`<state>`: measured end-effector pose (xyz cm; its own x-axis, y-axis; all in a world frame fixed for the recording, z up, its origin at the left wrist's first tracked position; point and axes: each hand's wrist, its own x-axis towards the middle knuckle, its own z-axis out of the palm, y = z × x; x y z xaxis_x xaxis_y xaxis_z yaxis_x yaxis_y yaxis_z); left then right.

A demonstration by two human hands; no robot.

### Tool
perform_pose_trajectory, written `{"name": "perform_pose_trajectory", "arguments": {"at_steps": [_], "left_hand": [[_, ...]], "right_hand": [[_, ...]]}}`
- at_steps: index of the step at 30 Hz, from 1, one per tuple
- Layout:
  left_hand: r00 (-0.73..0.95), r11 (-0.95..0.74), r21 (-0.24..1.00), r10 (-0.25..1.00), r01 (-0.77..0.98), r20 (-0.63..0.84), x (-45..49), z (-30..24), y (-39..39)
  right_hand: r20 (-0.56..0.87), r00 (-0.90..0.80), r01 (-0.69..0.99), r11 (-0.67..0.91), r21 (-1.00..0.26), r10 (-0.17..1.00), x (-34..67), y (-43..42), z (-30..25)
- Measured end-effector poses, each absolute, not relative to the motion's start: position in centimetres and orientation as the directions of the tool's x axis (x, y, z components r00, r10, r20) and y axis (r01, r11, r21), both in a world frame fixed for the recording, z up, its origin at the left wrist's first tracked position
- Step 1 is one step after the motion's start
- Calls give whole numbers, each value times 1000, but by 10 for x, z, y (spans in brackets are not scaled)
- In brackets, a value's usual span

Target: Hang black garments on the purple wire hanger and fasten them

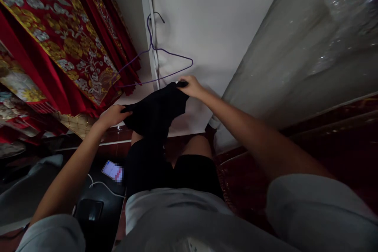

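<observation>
Stretched between my two hands is a black garment (pixel 155 108), its lower part hanging down over my lap; its exact kind cannot be made out. My left hand (pixel 113 116) grips its left end, thumb on top. At the upper right corner, my right hand (pixel 190 86) pinches the cloth, where a small white spot shows near the fingers. Just beyond the garment, a purple wire hanger (pixel 174 52) hangs by its hook at the edge of a white panel. Nothing is on the hanger.
Red cloths (pixel 79 39) with gold and silver embroidery hang at the left. A lit phone (pixel 113 171), a white cable (pixel 103 184) and a dark flat object (pixel 91 209) lie on a black surface by my left leg. A large grey plastic-like cover (pixel 283 55) stands at the right.
</observation>
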<state>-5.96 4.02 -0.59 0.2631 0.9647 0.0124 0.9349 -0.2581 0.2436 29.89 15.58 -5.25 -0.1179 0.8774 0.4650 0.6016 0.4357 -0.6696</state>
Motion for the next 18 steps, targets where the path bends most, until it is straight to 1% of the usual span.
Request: {"name": "perform_pose_trajectory", "arguments": {"at_steps": [2,3,5,6,7,9,11,13,15,18], "left_hand": [[305,-299,285,952,911,24,-50,-3,44],[314,-321,273,947,907,70,-45,-3,45],[291,-327,201,938,923,189,-36,-4,44],[258,-298,153,937,942,235,-34,-5,43],[219,-253,107,941,962,257,-35,-5,40],[171,-190,60,958,980,231,-41,-4,36],[201,-221,98,962,970,182,-50,1,36],[280,-319,179,937,931,211,-53,10,43],[342,-437,248,873,864,347,-44,20,55],[392,-647,306,703,698,593,-8,33,76]], "right_hand": [[526,-78,525,483,-701,847,293,152,-49],[513,-44,496,464,-734,857,284,152,-47],[414,18,481,355,-802,910,263,154,-46],[361,40,488,297,-821,932,253,156,-47],[326,61,501,254,-827,943,246,159,-47],[296,101,535,199,-821,950,244,162,-47],[273,137,567,151,-810,952,258,163,-42],[270,159,585,130,-800,950,278,158,-35],[283,156,590,141,-795,946,296,147,-29],[274,128,551,161,-819,953,301,124,-32]]}}
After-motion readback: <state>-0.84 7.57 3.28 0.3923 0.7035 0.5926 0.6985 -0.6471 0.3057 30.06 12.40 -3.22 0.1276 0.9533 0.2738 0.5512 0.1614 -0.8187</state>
